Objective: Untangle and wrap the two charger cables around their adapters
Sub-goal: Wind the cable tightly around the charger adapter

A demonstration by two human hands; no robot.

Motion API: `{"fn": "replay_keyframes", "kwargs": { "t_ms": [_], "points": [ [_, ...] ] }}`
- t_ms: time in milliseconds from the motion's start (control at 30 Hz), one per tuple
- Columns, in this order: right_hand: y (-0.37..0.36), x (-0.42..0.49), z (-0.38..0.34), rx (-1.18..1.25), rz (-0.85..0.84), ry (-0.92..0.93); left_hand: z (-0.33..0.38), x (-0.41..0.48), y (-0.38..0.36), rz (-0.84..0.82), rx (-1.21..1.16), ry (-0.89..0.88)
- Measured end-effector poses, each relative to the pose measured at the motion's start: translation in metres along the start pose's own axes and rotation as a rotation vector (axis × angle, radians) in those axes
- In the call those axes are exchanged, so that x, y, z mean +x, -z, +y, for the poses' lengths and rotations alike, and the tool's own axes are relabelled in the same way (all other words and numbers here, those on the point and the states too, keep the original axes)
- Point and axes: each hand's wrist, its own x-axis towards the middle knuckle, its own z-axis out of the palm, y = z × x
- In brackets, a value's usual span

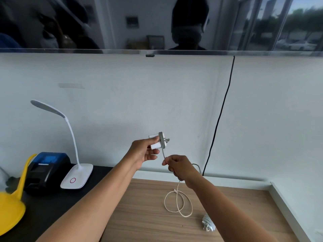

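Note:
My left hand (145,151) holds a white adapter (156,142) raised in front of the wall, with a few turns of grey-white cable (162,139) wound around it. Just below and to the right, my right hand (176,165) pinches that cable where it leaves the adapter. The cable's loose end (178,203) hangs from my right hand and lies in loops on the wooden table (143,215). A second white adapter (208,222) with its cable wrapped around it lies on the table at the right.
A white desk lamp (76,175), a black-and-blue device (45,170) and a yellow plastic object (12,206) stand on a black surface at the left. A black wire (220,116) runs down the wall. A white ledge (288,206) borders the table on the right.

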Motion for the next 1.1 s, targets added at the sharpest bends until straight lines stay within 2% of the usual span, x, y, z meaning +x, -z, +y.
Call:
{"fn": "replay_keyframes", "kwargs": {
  "t_ms": [200,333,433,567,867,1000,1100],
  "points": [
    [0.013,0.01,0.002,-0.141,0.096,0.104,0.004,-0.006,0.004,-0.218,0.169,0.005],
    [0.025,0.02,-0.007,-0.407,0.187,0.137,0.005,-0.008,0.007,-0.3,0.295,-0.039],
    [0.034,0.021,-0.018,-0.614,0.191,0.164,0.005,-0.009,0.007,-0.368,0.434,-0.063],
    [0.042,0.02,-0.031,-0.685,0.205,0.189,0.0,-0.005,0.005,-0.29,0.537,-0.086],
    [0.036,0.027,-0.038,-0.413,0.283,0.073,-0.015,0.01,0.0,-0.123,0.747,-0.22],
    [0.033,0.027,-0.039,-0.351,0.353,0.097,-0.017,0.014,-0.005,0.021,0.699,-0.254],
    [0.027,0.025,-0.037,-0.3,0.375,0.139,-0.017,0.016,-0.008,0.084,0.522,-0.216]
  ]
}}
